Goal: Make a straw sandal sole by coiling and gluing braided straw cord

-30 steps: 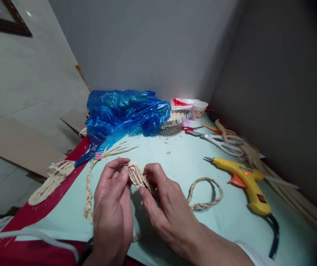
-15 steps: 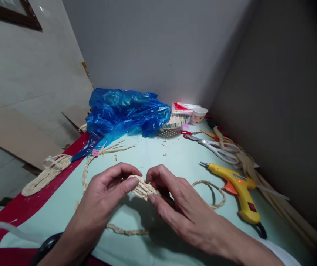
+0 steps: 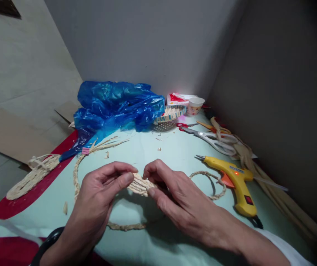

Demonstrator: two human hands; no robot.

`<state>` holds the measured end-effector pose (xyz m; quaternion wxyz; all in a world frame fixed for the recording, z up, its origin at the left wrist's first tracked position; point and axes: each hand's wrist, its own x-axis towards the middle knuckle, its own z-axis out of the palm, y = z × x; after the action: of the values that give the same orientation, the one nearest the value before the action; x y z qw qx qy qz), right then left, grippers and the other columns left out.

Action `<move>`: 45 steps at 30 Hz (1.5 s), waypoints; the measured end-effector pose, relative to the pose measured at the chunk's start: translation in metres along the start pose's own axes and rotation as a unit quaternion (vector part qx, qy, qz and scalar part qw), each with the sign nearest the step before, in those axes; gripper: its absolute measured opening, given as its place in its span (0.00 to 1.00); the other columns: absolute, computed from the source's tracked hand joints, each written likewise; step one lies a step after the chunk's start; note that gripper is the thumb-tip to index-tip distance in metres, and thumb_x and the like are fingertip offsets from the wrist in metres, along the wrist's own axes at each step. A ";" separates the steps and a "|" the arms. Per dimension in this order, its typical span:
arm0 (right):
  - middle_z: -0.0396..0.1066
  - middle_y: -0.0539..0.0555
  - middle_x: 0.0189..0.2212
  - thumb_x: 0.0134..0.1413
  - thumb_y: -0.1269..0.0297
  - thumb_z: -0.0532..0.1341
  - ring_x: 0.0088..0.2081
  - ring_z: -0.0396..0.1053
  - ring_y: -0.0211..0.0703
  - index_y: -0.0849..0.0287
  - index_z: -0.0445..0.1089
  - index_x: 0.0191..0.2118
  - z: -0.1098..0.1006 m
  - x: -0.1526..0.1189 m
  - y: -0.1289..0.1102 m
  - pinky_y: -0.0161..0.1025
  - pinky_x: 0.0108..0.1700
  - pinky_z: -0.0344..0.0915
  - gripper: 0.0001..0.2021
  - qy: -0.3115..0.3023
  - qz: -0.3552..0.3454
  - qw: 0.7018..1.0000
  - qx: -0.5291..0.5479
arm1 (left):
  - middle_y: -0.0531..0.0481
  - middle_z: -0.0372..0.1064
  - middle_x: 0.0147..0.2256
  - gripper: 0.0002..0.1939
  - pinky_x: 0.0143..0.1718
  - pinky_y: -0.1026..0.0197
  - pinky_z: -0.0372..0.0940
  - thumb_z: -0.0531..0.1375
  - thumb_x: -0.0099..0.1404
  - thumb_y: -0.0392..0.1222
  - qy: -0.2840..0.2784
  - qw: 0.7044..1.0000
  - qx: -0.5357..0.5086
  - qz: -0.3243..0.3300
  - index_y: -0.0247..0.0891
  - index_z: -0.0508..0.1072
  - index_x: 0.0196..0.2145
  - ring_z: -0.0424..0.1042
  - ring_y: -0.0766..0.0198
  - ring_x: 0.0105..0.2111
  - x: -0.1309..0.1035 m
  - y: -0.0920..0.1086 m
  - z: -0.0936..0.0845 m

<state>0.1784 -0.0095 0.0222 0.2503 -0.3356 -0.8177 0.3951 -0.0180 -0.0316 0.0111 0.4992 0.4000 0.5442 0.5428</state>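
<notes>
- Pale green sheet (image 3: pixel 138 153) over red cloth (image 3: pixel 5 249), both beneath the work.
- Crumpled blue plastic bag (image 3: pixel 119 107) at the far left of the sheet; against a woven basket (image 3: pixel 172 113).
- Long fibre strands (image 3: pixel 244 153) along the right edge.
- Right hand (image 3: pixel 175 195) pinching the near right end of the small braided piece, thumb in front, fingers behind, in a narrow grip.
- Left hand (image 3: pixel 100 192) with the opposite end between thumb and curled fingers; narrow too.
- Yellow glue gun (image 3: pixel 241 184) on its side, right of the hands; tip leftward; orange light lit.
- Flat woven oval (image 3: pixel 33 181) at the left, over the red cloth.
- Braided loop (image 3: pixel 206 172) just beside the glue gun; white-handled scissors (image 3: pixel 221 146) beyond, open.
- Small braided piece (image 3: pixel 140 185), rows side by side, raised above the sheet between both hands.
- Paper cup (image 3: pixel 195 107) upright, right of the basket.
- Pink clip (image 3: pixel 85 150) on a braided cord (image 3: pixel 76 177), near the bag.
</notes>
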 end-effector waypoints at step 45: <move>0.62 0.44 0.25 0.61 0.54 0.57 0.27 0.58 0.40 0.53 0.61 0.41 -0.007 0.018 0.050 0.37 0.29 0.53 0.10 0.193 0.056 0.976 0.088 | 0.57 0.65 0.24 0.12 0.22 0.66 0.61 0.59 0.72 0.46 0.084 0.981 0.044 0.171 0.35 0.76 0.37 0.64 0.69 0.21 0.032 0.031 0.032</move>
<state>0.1891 0.0303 -0.0122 0.4093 -0.4273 -0.6961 0.4066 0.0046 0.0089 0.0409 0.3331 0.4620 0.5309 0.6275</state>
